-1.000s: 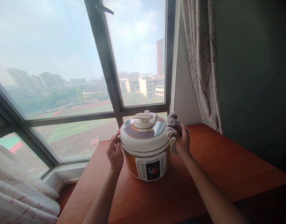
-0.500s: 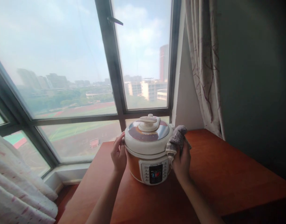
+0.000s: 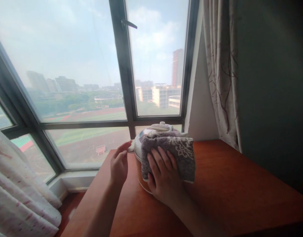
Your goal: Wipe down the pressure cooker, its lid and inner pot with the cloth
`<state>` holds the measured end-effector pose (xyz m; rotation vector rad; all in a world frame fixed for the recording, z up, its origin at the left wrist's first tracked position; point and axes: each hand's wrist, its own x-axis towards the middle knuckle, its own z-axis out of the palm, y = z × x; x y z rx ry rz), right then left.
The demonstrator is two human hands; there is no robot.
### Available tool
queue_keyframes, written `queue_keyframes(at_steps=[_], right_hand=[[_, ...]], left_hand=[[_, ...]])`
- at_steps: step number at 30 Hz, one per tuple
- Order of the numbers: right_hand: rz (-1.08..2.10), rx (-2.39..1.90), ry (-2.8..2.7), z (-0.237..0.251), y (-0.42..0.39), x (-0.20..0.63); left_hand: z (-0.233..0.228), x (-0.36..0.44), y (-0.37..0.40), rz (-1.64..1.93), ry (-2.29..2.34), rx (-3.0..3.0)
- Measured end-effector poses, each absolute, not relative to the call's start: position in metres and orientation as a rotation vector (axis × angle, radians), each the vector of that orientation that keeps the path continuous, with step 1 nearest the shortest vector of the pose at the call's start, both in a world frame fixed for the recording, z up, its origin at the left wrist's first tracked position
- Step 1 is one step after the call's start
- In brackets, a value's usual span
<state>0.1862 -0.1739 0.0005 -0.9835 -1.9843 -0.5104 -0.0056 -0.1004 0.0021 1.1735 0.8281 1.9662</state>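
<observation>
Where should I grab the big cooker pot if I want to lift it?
Probably by the small white side handle on the cooker, near the left hand, and its twin opposite, which the cloth hides. Come from both sides: the body is round.

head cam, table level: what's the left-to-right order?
Patterned fabric → left hand → right hand pressing the grey cloth on the cooker → bare table → curtain.

Under our right grip point(image 3: 163, 176) a grey patterned cloth point(image 3: 173, 153) lies spread flat over the front of the upright white-lidded cooker point(image 3: 151, 131), just beside our left grip point(image 3: 119, 163).
</observation>
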Motion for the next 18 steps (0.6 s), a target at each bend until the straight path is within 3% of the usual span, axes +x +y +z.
queue_keyframes(at_steps=[6,13,18], right_hand=[[-0.312,-0.777,-2.263,0.05,-0.16,0.152],[0.565,-0.741,-1.936,0.1,-0.127,0.172],[0.41,-0.917,-1.739,0.128,-0.098,0.208]], left_hand=[[0.019,0.002,-0.149,2.203,1.022,1.445],[0.024,0.057,-0.167,1.949,1.134,2.048],[0.023,0.073,-0.162,1.607,1.592,2.51]])
